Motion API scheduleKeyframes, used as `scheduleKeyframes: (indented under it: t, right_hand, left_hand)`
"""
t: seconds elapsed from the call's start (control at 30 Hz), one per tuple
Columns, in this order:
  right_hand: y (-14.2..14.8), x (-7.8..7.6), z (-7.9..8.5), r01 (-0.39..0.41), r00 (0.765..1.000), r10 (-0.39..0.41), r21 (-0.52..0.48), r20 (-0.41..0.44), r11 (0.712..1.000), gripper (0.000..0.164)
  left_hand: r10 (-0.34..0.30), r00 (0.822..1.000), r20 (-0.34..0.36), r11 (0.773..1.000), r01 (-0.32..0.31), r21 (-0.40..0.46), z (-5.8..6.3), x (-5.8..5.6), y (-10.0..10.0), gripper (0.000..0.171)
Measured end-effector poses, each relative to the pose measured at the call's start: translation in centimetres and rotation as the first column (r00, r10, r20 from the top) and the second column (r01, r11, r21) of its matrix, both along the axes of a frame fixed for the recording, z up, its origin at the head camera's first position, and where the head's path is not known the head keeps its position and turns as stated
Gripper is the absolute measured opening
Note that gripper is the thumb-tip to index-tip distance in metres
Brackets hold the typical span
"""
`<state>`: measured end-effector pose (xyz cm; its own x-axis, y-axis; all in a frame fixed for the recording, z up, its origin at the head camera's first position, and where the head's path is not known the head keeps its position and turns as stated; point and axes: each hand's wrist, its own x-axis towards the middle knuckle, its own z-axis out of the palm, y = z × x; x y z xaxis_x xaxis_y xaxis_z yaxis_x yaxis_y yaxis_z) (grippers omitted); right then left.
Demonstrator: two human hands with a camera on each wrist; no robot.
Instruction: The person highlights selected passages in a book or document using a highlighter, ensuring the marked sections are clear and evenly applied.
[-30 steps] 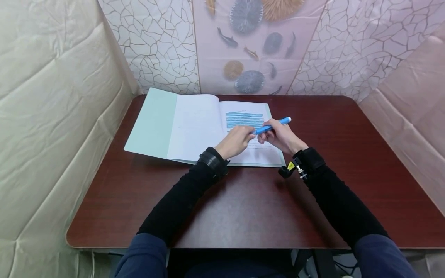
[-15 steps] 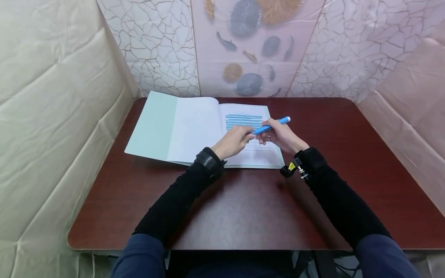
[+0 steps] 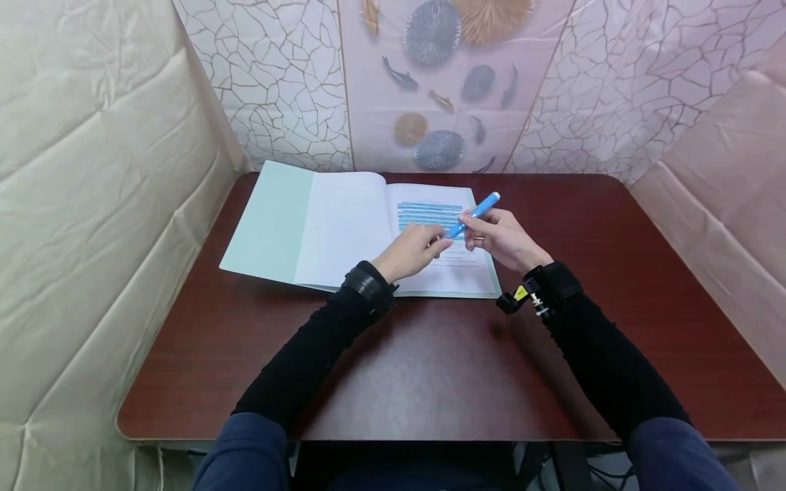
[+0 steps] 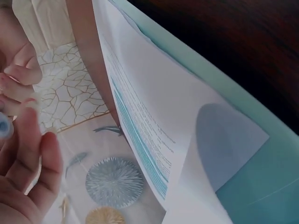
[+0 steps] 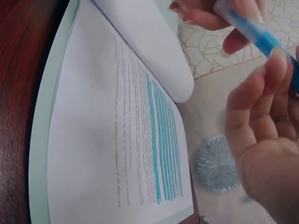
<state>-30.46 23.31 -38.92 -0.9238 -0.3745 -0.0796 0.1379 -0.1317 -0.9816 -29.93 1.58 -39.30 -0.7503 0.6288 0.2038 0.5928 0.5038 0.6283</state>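
A blue highlighter (image 3: 489, 202) is held between both hands over an open document folder (image 3: 270, 218). My left hand (image 3: 410, 252) pinches its lower-left end, where the right wrist view shows a translucent cap (image 5: 232, 14). My right hand (image 3: 505, 240) grips the blue barrel with thumb and fingers, and the white-tipped end slants up and to the right. Beneath them is a printed page (image 5: 93, 116) whose upper lines are marked in blue. The hands partly cover this page in the head view. Only a round bluish end of the highlighter shows in the left wrist view.
The folder lies on a dark red-brown table (image 3: 430, 368), near its back edge. A blank white page (image 3: 346, 225) lies turned over on the left side. Patterned cloth (image 3: 442, 88) hangs behind the table, and pale drapes (image 3: 98, 204) stand at both sides.
My right hand has shifted slightly right, and the highlighter now tilts more steeply, its white-tipped end higher and further left. The left hand stays nearly in place on the other end.
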Motion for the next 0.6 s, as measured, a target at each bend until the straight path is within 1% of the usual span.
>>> scheduleKeyframes:
  t: [0.1, 0.17, 0.2, 0.3, 0.4, 0.47, 0.6]
  right_hand:
    - [0.2, -0.2, -0.1, 0.06, 0.998, -0.06, 0.038, -0.018, 0.997, 0.033]
    - [0.5, -0.5, -0.1, 0.087, 0.996, -0.084, 0.074, -0.04, 0.994, 0.036]
    - [0.7, -0.7, -0.1, 0.101, 0.994, -0.097, 0.093, -0.047, 0.991, 0.036]
    - [1.6, -1.3, -0.1, 0.151, 0.988, -0.144, 0.155, -0.052, 0.976, 0.04]
    - [2.7, -2.0, -0.2, 0.216, 0.976, -0.211, 0.233, -0.047, 0.948, 0.045]
    - [3.4, -2.3, -0.4, 0.256, 0.966, -0.252, 0.293, -0.052, 0.921, 0.046]
    - [5.1, -3.0, -1.0, 0.304, 0.951, -0.302, 0.402, -0.072, 0.863, 0.048]
  left_hand:
    - [-0.008, 1.0, 0.002, 1.0, 0.008, -0.024, -0.3, 0.0, 0.0, 0.032]
    - [-0.008, 1.0, 0.002, 0.999, 0.008, -0.041, -0.5, 0.0, -0.1, 0.033]
    - [-0.006, 1.0, 0.008, 0.999, 0.006, -0.048, -0.6, 0.0, -0.2, 0.034]
    - [0.004, 1.0, -0.003, 0.995, -0.004, -0.095, -0.8, 0.1, -0.4, 0.032]
    - [0.02, 1.0, -0.017, 0.989, -0.022, -0.149, -0.8, 0.2, -0.6, 0.03]
    - [0.034, 0.999, -0.024, 0.982, -0.038, -0.185, -1.0, 0.3, -0.8, 0.029]
    - [0.069, 0.997, -0.018, 0.966, -0.071, -0.249, -1.3, 0.3, -1.0, 0.03]
